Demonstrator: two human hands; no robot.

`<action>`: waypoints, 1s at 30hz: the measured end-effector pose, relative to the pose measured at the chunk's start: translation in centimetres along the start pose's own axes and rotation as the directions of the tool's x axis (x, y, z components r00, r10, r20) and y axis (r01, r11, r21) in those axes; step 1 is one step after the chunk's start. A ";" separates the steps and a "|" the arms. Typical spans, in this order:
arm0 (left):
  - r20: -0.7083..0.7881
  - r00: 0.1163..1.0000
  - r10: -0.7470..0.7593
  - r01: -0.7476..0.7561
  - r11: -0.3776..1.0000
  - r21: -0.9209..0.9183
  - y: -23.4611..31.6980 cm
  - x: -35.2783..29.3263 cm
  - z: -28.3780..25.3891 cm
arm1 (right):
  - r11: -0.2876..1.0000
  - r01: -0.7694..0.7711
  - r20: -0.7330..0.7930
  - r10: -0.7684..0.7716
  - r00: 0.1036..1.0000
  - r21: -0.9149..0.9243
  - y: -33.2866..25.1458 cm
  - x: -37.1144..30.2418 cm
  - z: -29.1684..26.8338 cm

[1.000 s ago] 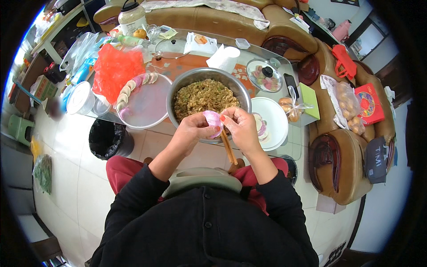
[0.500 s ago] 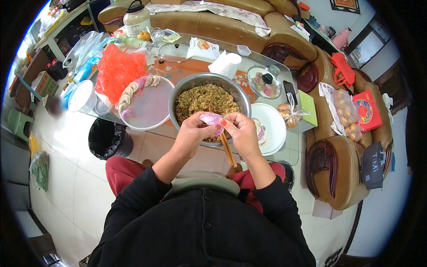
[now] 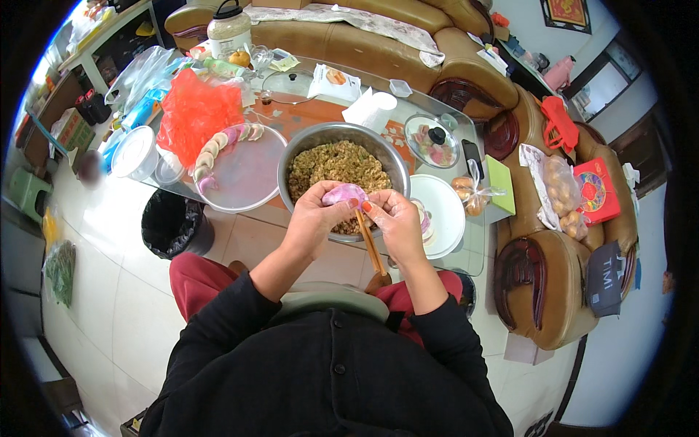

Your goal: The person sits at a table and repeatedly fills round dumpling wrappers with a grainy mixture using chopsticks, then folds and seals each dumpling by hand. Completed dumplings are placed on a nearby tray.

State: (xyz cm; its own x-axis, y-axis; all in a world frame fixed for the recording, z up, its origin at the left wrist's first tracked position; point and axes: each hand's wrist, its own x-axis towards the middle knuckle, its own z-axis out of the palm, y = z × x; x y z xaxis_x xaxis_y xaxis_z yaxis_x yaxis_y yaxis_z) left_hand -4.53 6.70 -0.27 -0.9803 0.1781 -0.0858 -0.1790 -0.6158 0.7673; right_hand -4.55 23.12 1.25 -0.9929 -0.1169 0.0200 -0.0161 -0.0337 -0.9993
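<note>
Both hands meet over the near rim of the steel bowl [image 3: 342, 156] of brownish filling, pinching a pink dumpling [image 3: 344, 194] between them. The left hand [image 3: 314, 218] cups it from below with fingers curled round its left end; the right hand [image 3: 397, 222] closes thumb and forefinger on its right edge, and a wooden spatula [image 3: 371, 244] is tucked under that hand, its handle slanting down toward the lap. Left of the bowl a round tray [image 3: 244, 178] carries a curved row of finished dumplings [image 3: 218, 146] along its far-left edge, pink and pale ones touching. Behind the tray lies a crumpled red plastic bag [image 3: 193, 113]. Right of the bowl sits a white plate [image 3: 444, 211], and beyond it a clear lidded dish [image 3: 431, 140] of pink and green pieces. A flat green box [image 3: 501, 186] lies at the table's right end beside a knotted clear bag [image 3: 470, 193] of brown buns. On the sofa arm to the right rest a square red box [image 3: 598, 191] with a round multicoloured emblem and a dark blue pouch [image 3: 606, 269] with white lettering. A black bin [image 3: 171, 222] stands on the floor under the table's left side.
</note>
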 end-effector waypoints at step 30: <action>-0.019 1.000 0.020 -0.010 0.898 0.440 0.6 1.1 -2.0 | 0.480 0.267 0.281 -0.045 0.959 -0.836 -2.6 2.7 2.4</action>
State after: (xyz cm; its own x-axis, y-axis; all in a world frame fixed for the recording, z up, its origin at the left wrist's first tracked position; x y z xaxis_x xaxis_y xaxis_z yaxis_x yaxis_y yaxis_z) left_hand -5.84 5.00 -1.12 -0.9851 0.1506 -0.0826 -0.1144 -0.2167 0.9695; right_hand -6.86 20.48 4.01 -0.9181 -0.3895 0.0729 -0.3715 0.7820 -0.5004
